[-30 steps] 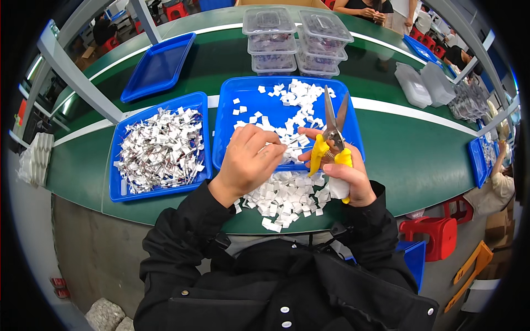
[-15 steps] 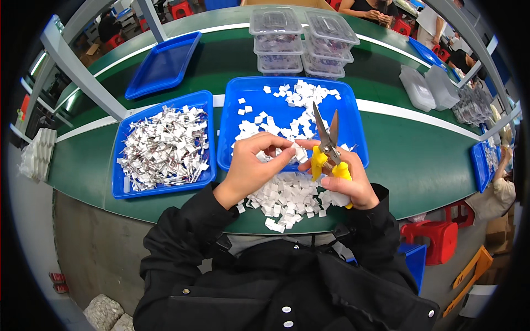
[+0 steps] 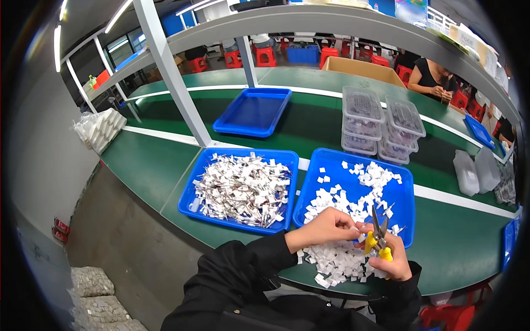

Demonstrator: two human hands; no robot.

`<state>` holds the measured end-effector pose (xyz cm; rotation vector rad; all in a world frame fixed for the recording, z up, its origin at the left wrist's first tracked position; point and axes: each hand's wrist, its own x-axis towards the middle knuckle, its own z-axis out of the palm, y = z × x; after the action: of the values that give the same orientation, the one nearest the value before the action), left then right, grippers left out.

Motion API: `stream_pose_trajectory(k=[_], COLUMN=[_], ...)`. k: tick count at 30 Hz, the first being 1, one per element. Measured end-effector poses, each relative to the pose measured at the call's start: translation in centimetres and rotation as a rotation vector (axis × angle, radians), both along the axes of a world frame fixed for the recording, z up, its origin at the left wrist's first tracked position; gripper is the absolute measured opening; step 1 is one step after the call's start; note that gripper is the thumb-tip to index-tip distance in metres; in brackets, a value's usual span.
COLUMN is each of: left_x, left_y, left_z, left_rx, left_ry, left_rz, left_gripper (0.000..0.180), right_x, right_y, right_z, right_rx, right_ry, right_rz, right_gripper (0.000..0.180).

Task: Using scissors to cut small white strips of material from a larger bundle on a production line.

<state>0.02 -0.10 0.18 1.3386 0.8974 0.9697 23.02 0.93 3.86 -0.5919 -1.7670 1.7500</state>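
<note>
Your left fingers [image 3: 344,234] seem closed on a white tag [image 3: 361,238], your right fingers [image 3: 391,267] hold scissors [image 3: 380,240]; one tray [image 3: 293,185] is heaped, and many loose tags [image 3: 337,266] seem left.

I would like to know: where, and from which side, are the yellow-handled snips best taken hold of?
Probably by the yellow handles of the snips, coming from the person's near right side, as the right hand holds them. The handles lie nearer the person, while the bare metal blades point away with their tips apart, so that end seems better avoided.
</note>
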Motion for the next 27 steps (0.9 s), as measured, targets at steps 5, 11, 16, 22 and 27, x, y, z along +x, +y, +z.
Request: stream_pose_trajectory(k=[5, 11, 16, 22, 27], left_x=[-0.8, -1.5, -1.0, -0.5, -0.2], left_y=[0.6, 0.0, -0.2, -0.6, -0.7], left_z=[0.8, 1.8, 1.5, 1.5, 1.2], left_rx=[-0.054, -0.017, 0.016, 0.103, 0.137], left_ry=[-0.122, -0.288, -0.361, -0.321, -0.293], left_rz=[0.004, 0.218, 0.23, 0.217, 0.276], left_gripper=[0.011, 0.009, 0.009, 0.011, 0.013], right_x=[-0.4, -1.0, -1.4, -1.5, -2.0], right_y=[0.4, 0.3, -0.5, -1.0, -1.2], right_z=[0.4, -0.8, -0.9, 0.0, -0.3], right_rx=[0.1, 0.215, 0.358, 0.434, 0.548], right_ry=[-0.04, -0.155, -0.269, -0.353, -0.379], right_rz=[-0.079, -0.202, -0.271, -0.31, -0.391], right_gripper=[0.067, 0.06, 0.059, 0.055, 0.047])
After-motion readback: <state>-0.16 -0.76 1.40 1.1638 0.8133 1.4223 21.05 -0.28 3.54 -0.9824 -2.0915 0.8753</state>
